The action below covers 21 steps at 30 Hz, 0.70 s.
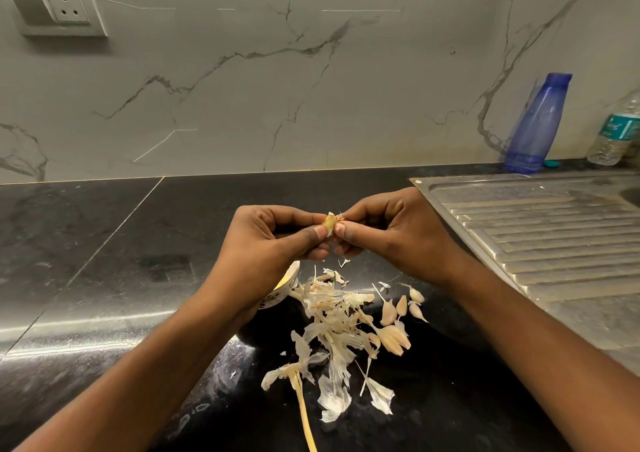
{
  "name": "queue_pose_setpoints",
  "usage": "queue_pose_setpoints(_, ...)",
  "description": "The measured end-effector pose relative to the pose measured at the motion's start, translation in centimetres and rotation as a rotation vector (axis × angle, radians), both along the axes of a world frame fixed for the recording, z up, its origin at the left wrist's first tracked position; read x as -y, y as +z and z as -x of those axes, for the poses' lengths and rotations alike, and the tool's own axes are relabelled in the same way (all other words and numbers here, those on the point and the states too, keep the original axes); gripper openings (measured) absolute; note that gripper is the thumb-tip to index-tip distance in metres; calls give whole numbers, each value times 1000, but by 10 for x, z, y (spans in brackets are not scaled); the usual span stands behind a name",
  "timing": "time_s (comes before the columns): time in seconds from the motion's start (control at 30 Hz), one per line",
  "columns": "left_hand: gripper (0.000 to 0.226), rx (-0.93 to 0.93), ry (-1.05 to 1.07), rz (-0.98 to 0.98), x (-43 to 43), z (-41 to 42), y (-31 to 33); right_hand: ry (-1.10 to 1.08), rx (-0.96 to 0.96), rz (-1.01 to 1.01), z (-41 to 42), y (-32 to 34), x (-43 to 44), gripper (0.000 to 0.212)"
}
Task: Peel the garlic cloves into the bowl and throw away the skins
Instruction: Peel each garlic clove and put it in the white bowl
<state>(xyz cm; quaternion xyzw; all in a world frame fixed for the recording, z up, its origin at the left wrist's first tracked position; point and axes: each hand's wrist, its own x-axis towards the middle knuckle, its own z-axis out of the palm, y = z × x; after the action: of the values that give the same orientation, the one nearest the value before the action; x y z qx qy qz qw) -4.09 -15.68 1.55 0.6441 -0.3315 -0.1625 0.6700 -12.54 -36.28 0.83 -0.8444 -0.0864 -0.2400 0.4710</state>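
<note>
**Garlic clove pinched between both hands above the counter**

Head view:

1. Held item. I hold one clove (329, 223) between both hands, raised above the black counter (104, 244).
2. Left hand (273, 240). The thumb and curled fingers pinch the lower part of the clove.
3. Right hand (391, 233). The thumb and curled fingers pinch the top end, where shreds of skin stick out. The two thumbs lie just beside each other.
4. Bowl (287, 285). It stands on the counter under my left wrist and is mostly hidden. Only part of the rim and wall shows, with yellow inside. I cannot tell what it contains.
5. Skins (332, 316). A loose pile lies on the counter below my hands, reaching up to the bowl on its left side.
6. Loose cloves (394, 337). Several lie at the right edge of the pile, with their skin on.
7. Stalk (306, 413). A dry stalk runs from the pile toward the lower frame edge.
8. Surroundings. A steel drainboard (536, 237) lies to the right of my right hand. Behind it, against the marble wall, stand a blue bottle (536, 122) and a clear bottle (616, 133). A socket (57, 10) sits on the wall at upper left.
</note>
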Motion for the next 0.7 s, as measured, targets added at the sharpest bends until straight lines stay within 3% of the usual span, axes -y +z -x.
queue_pose_setpoints(0.33, 15, -32, -6, 10, -1, 1, 2, -73, 107, -17, 0, -4, -11, 10)
queue_pose_setpoints(0.5, 25, -217, -70, 51, -2, 0, 5, -65, 124, -73, 2, 0, -12, 18)
queue_pose_setpoints(0.6, 32, -333, -120, 70, -3, -4, 9, -55, 121, -104, 3, 2, -12, 8)
queue_pose_setpoints(0.7, 35, -333, -132, 67, -3, -4, 10, -46, 100, -147, 2, 2, -11, 6)
